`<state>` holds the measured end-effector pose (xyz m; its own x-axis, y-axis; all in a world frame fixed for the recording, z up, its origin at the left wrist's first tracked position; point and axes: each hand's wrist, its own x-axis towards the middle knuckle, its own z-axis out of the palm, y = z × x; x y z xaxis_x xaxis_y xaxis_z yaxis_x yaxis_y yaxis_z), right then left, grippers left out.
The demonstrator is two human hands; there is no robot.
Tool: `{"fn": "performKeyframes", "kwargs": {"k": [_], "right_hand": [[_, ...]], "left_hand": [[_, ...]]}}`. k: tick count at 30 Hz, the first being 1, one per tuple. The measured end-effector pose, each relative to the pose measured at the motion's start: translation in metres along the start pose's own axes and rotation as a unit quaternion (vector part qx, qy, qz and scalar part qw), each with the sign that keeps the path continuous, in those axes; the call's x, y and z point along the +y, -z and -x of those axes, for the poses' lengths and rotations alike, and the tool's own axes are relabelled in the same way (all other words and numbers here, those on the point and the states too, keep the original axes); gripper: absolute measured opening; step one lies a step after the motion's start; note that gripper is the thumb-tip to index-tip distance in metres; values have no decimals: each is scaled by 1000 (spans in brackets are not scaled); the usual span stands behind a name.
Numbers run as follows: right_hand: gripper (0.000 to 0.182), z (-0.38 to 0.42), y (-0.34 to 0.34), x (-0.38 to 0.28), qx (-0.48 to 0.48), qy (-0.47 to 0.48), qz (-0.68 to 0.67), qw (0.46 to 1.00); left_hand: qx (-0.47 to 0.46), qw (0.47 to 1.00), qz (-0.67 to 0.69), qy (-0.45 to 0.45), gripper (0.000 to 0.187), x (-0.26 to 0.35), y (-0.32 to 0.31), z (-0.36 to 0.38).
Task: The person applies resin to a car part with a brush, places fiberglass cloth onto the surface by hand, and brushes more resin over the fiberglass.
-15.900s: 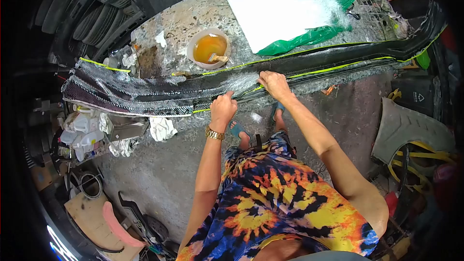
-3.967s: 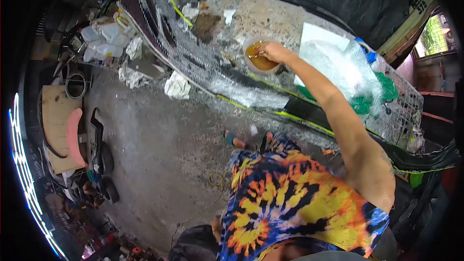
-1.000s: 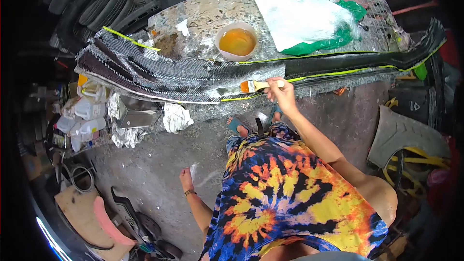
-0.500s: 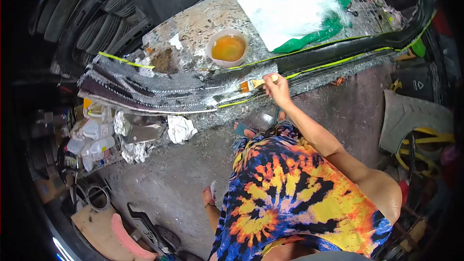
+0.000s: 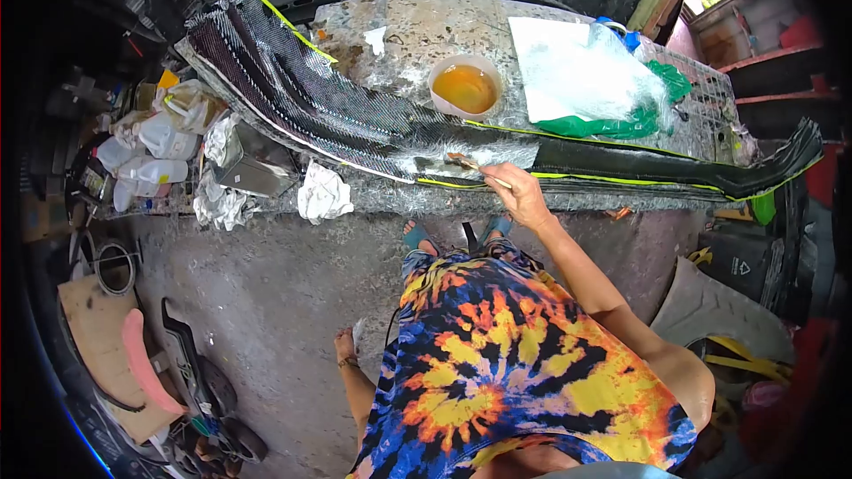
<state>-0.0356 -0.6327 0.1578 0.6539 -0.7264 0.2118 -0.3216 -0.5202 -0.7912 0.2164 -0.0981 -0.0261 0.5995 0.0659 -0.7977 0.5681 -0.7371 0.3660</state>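
My right hand point(image 5: 517, 195) grips the pale handle of a paintbrush point(image 5: 462, 160), its brown bristles on the wet surface of a long curved black part point(image 5: 630, 158). Whitish fibre matting point(image 5: 508, 149) lies in the part's middle under and around the brush. Dark woven cloth point(image 5: 333, 106) lines the left stretch, and yellow tape point(image 5: 293, 27) runs along the edges. Just behind the brush stands a tub of amber liquid point(image 5: 464, 89). Low by my side hangs my left hand point(image 5: 345, 345), fingers closed, with a small white scrap point(image 5: 358, 333) at them.
White fibre sheeting point(image 5: 568, 66) lies over green plastic point(image 5: 608, 127) on the worktable point(image 5: 399, 44). Plastic jugs point(image 5: 167, 137) and crumpled paper point(image 5: 325, 192) sit at the left. A board point(image 5: 98, 337) with a pink strip point(image 5: 146, 364) leans at lower left; a grey panel point(image 5: 719, 310) is at right.
The view has turned and shifted, so the table appears lower and further right. My right hand still holds the brush, its handle now tilted differently over the matting.
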Motion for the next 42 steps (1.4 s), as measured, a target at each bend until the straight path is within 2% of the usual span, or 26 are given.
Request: {"fn": "performKeyframes", "kwargs": {"k": [2,4,8,12,14,16,18,23,30,31,33,37,39,42], "right_hand": [[18,-2,2,-2,7,48,9,999],[18,1,0,7,-20,34,24,999],[19,-1,5,5,-35,36,24,998],[23,-14,-11,-19,-54,120,37,991],[24,-21,-24,-19,-61,166,63,982],[26,-22,-29,-13,-69,149,52,985],[24,-20,-29,-9,-60,60,36,996],[23,-21,-26,6,-58,9,-45,997],[21,-13,3,28,-96,-5,-26,995],[21,-13,7,28,-100,-31,-27,994],[21,-17,10,24,-86,-11,-33,996],[20,-23,5,1,-64,48,-46,996],[20,-13,0,16,-76,23,-28,996],[19,-14,11,27,-101,-20,-5,995]], "left_hand": [[1,1000,5,-19,17,-10,0,-5],[7,999,33,-5,15,10,-5,13],[7,999,34,-3,16,10,-6,14],[45,998,50,-20,19,7,-16,16],[27,999,40,-13,20,2,-17,17],[10,1000,28,-6,23,-3,-13,17],[5,1000,6,15,25,-2,-14,21],[46,998,5,30,23,14,-20,54],[36,997,65,27,20,-15,-16,33],[37,997,66,28,20,-17,-17,34],[50,996,73,4,15,-15,-20,37],[50,995,79,26,15,-5,-21,55],[55,996,51,57,15,1,-23,65],[49,996,71,7,20,-54,-19,24]]}}
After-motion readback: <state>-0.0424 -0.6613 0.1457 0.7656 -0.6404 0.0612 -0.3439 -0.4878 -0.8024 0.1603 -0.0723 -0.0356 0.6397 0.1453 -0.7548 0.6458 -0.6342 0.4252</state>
